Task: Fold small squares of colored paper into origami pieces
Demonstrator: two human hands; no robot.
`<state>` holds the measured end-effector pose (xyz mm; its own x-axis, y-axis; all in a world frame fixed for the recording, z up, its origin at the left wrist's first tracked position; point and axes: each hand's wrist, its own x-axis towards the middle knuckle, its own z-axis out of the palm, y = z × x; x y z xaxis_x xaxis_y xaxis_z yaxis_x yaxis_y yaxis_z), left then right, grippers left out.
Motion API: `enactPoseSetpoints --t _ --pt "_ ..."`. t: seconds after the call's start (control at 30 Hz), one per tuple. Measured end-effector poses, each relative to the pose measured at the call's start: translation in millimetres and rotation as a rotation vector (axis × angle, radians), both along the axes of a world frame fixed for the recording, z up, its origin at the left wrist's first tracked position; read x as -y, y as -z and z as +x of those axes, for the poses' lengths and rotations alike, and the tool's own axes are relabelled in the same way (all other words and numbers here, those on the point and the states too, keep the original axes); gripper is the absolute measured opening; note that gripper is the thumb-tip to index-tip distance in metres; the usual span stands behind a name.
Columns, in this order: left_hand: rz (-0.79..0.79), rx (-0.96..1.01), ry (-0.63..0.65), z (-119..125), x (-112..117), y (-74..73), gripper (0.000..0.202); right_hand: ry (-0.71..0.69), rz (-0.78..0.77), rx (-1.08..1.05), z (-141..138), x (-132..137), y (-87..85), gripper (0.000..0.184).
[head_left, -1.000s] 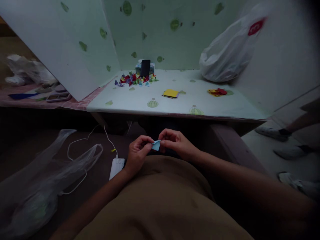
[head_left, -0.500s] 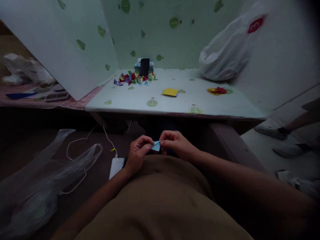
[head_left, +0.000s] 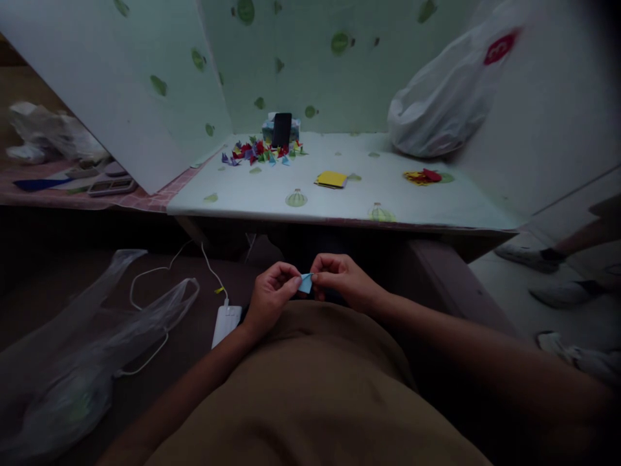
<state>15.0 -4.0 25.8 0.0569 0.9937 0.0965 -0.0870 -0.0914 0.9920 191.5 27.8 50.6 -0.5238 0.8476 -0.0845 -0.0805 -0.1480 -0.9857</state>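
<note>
A small folded piece of light blue paper (head_left: 305, 283) is pinched between both my hands, held low in front of my body below the table edge. My left hand (head_left: 269, 296) grips its left side with curled fingers. My right hand (head_left: 342, 279) pinches its right side with thumb and fingertips. On the table lie a pile of small colourful folded paper pieces (head_left: 259, 153), a yellow stack of paper squares (head_left: 331, 179) and a few red and yellow pieces (head_left: 423, 176).
A dark phone (head_left: 281, 129) stands at the table's back. A white plastic bag (head_left: 441, 110) rests at the right rear. A white power bank (head_left: 226, 323) with cable and a clear plastic bag (head_left: 92, 349) lie to my left. Another person's feet (head_left: 543, 259) show at right.
My fingers have closed in on the blue paper, which looks smaller and more folded now. My hands stayed in almost the same place.
</note>
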Motion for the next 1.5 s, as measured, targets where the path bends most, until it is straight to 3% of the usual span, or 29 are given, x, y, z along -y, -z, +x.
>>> enactPoseSetpoints --t 0.3,0.5,0.67,1.07,1.5 --pt "-0.018 -0.068 -0.021 2.5 1.4 -0.5 0.014 -0.017 0.016 0.031 1.7 -1.7 -1.9 0.011" --pt "0.037 -0.141 -0.002 1.7 2.5 3.1 0.012 -0.066 0.059 0.09 3.8 -4.0 1.4 0.022" --pt "0.01 -0.054 0.028 -2.3 1.8 7.2 0.018 -0.076 0.026 0.083 2.5 -2.8 4.6 0.024" --pt "0.032 -0.082 0.001 -0.1 3.4 4.1 0.021 0.025 0.225 0.256 -0.1 2.6 0.3 0.022" --pt "0.004 -0.063 0.019 -3.9 3.0 8.5 0.021 -0.015 0.181 0.24 0.8 2.7 -0.3 0.021"
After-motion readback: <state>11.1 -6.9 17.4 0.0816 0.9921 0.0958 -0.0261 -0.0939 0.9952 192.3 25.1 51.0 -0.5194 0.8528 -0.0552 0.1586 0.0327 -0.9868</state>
